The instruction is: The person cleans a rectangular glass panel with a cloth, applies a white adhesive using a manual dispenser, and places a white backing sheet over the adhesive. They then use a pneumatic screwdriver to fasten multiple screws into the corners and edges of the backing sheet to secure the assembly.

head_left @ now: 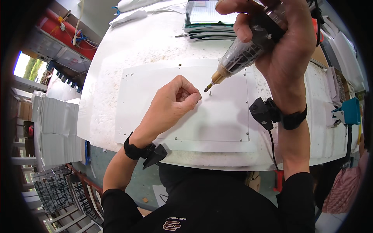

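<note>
My right hand (287,58) is wrapped round an electric screwdriver (237,58) with a clear plastic-covered body and a brass-coloured nose. Its bit points down and to the left, just above a white panel (155,116) lying flat on the table. Beside the bit tip, a small screw (210,93) stands on the panel, apart from the bit. Close to its left is my left hand (171,103), thumb and forefinger pinched together; whatever they hold, if anything, is too small to make out. Several small screws (176,138) sit along the panel's edges.
The panel rests on a worn white table (97,105). At the far side lies a stack of green-edged frames (210,33), with crumpled white sheeting (145,11) to its left. Stacked white boards (58,128) stand at the left. A teal tool (351,112) is at the right edge.
</note>
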### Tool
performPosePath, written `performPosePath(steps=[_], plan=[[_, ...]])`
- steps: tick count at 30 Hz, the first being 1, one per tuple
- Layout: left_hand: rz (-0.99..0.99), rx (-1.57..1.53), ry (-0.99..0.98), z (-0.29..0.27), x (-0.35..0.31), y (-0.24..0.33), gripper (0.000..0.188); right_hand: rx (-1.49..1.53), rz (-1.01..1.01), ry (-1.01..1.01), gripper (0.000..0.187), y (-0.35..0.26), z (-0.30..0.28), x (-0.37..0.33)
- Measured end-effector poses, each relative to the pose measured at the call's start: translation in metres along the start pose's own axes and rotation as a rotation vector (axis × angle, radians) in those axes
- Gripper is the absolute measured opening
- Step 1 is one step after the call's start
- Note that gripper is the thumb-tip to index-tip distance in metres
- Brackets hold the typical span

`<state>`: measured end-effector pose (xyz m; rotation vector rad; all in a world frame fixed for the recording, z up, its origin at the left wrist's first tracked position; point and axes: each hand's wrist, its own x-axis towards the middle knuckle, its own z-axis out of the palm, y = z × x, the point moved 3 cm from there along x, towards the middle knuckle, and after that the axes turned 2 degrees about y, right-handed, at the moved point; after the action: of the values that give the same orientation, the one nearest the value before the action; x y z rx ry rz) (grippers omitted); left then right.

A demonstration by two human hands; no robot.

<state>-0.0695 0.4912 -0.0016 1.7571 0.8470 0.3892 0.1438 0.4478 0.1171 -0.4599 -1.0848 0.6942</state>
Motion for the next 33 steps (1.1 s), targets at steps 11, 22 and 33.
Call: performPosePath(steps=[11, 22, 33], plan=[[-0.018, -0.697, -0.012, 0.003, -0.018, -0.024, 0.020, 0.117, 0.099, 0.176, 0.033, 0.004, 0.006, -0.006], [-0.045, -0.707, -0.023, 0.004, -0.019, -0.023, 0.025, 0.052, 0.042, 0.069, 0.033, 0.012, 0.009, -0.008], [-0.047, -0.721, -0.033, 0.006, -0.020, -0.025, 0.023, 0.131, 0.039, 0.049, 0.034, 0.010, 0.019, -0.011]])
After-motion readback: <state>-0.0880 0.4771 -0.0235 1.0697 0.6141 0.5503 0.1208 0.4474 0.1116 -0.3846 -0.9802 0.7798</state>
